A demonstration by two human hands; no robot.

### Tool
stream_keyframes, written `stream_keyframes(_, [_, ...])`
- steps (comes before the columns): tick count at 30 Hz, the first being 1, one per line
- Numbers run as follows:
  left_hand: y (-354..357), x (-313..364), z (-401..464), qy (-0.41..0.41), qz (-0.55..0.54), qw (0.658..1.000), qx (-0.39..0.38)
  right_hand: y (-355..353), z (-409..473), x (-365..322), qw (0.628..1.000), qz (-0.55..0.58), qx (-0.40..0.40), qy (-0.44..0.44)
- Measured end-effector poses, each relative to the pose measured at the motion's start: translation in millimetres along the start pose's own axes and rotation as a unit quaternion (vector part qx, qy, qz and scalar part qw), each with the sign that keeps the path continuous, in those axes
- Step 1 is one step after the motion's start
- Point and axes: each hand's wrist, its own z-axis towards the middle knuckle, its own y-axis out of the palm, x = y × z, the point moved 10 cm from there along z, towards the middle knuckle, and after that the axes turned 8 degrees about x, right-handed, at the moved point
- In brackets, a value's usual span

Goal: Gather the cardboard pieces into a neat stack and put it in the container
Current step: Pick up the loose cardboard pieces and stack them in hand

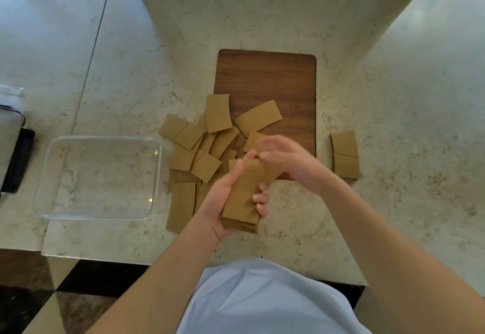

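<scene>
From the head view, my left hand [223,202] gripped the stack [242,199], its long side pointing away from me. My right hand [286,160] was open and blurry, nearest the loose pieces [207,144] just ahead. The container [154,176] sat empty to the left.

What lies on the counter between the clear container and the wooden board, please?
Loose cardboard pieces lie scattered between the container and the board, seen from the head view.

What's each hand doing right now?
Left hand: closed on a cardboard stack.
Right hand: open, blurred, at the stack's far end, holding nothing visible.
</scene>
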Motion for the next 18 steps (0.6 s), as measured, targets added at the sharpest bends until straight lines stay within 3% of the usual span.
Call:
stream_keyframes(1, [1,5,1,0.004,-0.010,1.000,0.000,-24,9,16,0.995,-0.031,0.086,0.031])
stream_keyframes(2, [-1,10,0,0.015,-0.016,1.000,0.004,-39,18,27,0.978,-0.136,0.152,0.043])
stream_keyframes(4, [-4,16,1,0.035,-0.015,0.999,0.018,-43,27,35,0.929,-0.317,0.191,0.026])
stream_keyframes(5, [-9,18,3,0.044,-0.013,0.998,0.034,-39,31,35,0.916,-0.352,0.192,0.009])
stream_keyframes(11, [-35,26,5,0.093,-0.026,0.989,0.110,-42,34,25,0.906,-0.365,0.211,-0.032])
stream_keyframes(14, [-47,25,6,0.103,-0.018,0.984,0.144,-38,24,31,0.939,-0.296,0.173,-0.026])
stream_keyframes(16, [-55,21,8,0.087,0.002,0.983,0.164,-35,13,39,0.980,-0.148,0.133,0.008])
stream_keyframes(18, [-63,11,9,0.045,0.043,0.979,0.192,-25,-1,47,0.993,0.059,0.077,0.069])
